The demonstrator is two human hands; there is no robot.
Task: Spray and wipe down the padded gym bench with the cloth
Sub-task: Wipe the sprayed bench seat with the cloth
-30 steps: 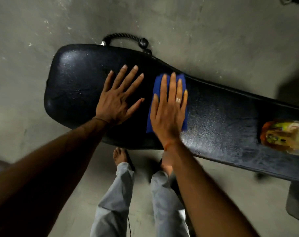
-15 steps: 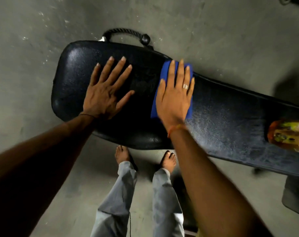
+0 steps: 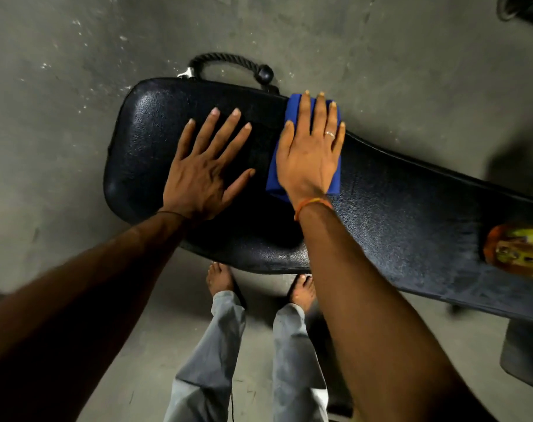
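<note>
Pressing blue cloth (image 3: pixel 274 181) flat on bench (image 3: pixel 396 208) with right hand (image 3: pixel 310 156), fingers straight. Bracing beside with left hand (image 3: pixel 198 178), fingers spread. Lying at right: blurred bottle (image 3: pixel 517 251), contents unreadable.

Glossy pebbled vinyl bench (image 3: pixel 396 208), blue cloth (image 3: pixel 335 178)

A gym or workout room; a black padded bench (image 3: pixel 396 214) stands on a bare grey concrete floor (image 3: pixel 61 132); a rope handle (image 3: pixel 228 60) lies just behind it.
</note>
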